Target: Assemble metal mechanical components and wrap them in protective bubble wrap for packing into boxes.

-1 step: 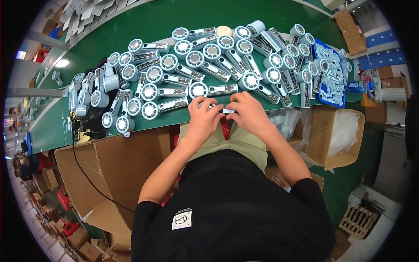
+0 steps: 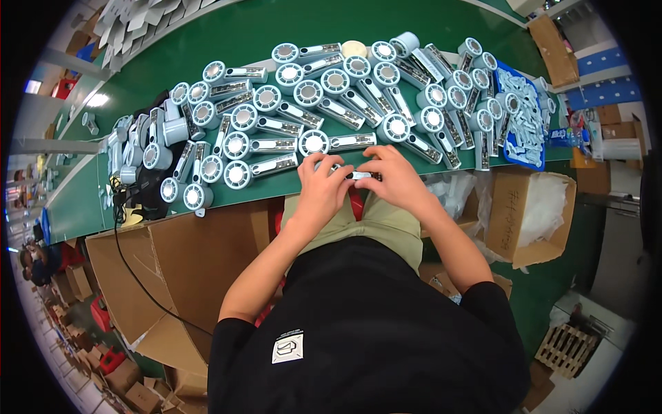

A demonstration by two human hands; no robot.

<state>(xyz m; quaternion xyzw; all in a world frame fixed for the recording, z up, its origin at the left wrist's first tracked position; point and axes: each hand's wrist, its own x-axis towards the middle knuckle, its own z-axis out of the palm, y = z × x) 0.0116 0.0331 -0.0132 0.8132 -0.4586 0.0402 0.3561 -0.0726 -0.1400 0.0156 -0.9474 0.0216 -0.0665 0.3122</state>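
At the table's near edge I hold a light-blue handheld device (image 2: 361, 176), with both hands around it. My left hand (image 2: 321, 183) has its fingers curled over the round-headed end and hides most of it. My right hand (image 2: 394, 178) pinches the handle end between thumb and fingers. A short stretch of pale handle with a dark part shows between my hands. Just beyond them lies a similar device (image 2: 314, 142), its round grilled head to the left and its open handle showing a circuit board. Many more such devices (image 2: 303, 114) lie in rows on the green table (image 2: 227, 31).
A blue tray (image 2: 525, 163) of small pale-blue parts stands at the right. Below it sits a carton (image 2: 510, 214) with clear plastic bags. A large open carton (image 2: 200, 255) stands under the table's left side, with a black cable (image 2: 138, 279) hanging across it.
My right thumb and fingers have shifted slightly on the handle, and a little more of its dark right end shows. My left hand stays nearly in place.
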